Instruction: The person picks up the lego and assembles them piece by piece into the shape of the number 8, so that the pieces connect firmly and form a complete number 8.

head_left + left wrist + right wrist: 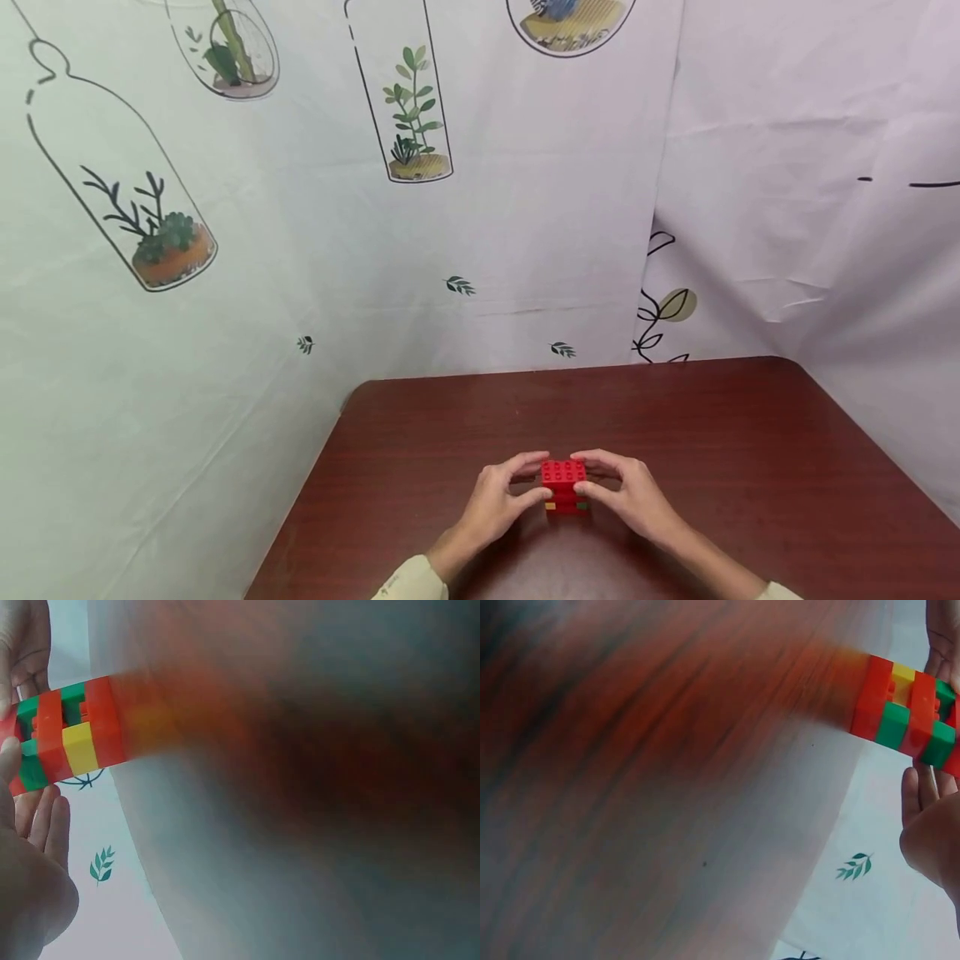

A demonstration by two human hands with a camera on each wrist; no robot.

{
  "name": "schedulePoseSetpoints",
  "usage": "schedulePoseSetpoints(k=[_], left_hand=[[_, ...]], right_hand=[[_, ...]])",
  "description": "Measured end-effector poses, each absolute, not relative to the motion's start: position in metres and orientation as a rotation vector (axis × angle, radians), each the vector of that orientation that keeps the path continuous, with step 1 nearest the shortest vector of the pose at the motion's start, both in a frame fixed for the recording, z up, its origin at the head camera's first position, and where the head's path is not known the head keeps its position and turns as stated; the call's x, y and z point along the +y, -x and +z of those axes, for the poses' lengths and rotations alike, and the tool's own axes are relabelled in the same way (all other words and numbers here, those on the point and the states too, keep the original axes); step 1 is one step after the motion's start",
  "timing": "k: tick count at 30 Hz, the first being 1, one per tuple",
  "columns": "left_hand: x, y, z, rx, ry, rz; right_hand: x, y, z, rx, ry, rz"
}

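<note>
A small tower of toy building blocks (564, 473) stands upright on the dark red-brown table (450, 417). Red bricks (105, 720) alternate with layers of smaller blocks; a yellow block (79, 748) and green blocks (892, 725) show in the gaps. My left hand (491, 500) holds the upper part of the tower from the left, thumb at the near side and fingers reaching behind. From the right, my right hand (637, 497) grips it the same way, with its thumb on the front. The far fingertips are partly hidden behind the blocks.
A pale cloth (525, 250) printed with plants in glass jars hangs behind the table and along its sides. The table's far edge (570, 370) meets this cloth. Light sleeves (412, 581) cover the forearms.
</note>
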State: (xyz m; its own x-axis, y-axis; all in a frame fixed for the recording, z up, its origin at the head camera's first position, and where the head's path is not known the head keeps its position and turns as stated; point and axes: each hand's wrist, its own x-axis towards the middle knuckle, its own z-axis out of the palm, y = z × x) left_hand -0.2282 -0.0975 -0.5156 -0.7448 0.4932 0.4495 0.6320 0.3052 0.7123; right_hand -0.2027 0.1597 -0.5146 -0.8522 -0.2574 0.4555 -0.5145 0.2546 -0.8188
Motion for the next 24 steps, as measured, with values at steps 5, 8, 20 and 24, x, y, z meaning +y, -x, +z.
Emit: schedulePoseSetpoints(k=[5, 8, 20, 24], left_hand=[[-0.099, 0.225, -0.518, -2.501, 1.009, -1.37], [-0.099, 0.224, -0.518, -2.548, 0.95, -1.318], [-0.094, 0.216, -0.517, -2.632, 0.84, -1.362], [-0.093, 0.215, -0.518, -2.639, 0.838, -1.405]], right_hand=[[0.161, 0.199, -0.516, -2.3, -0.722, 1.56], [0.163, 0.196, -0.517, -2.362, -0.678, 1.547], [0.165, 0.19, -0.518, -2.462, -0.622, 1.651], [0.164, 0.189, -0.519, -2.454, -0.613, 1.629]])
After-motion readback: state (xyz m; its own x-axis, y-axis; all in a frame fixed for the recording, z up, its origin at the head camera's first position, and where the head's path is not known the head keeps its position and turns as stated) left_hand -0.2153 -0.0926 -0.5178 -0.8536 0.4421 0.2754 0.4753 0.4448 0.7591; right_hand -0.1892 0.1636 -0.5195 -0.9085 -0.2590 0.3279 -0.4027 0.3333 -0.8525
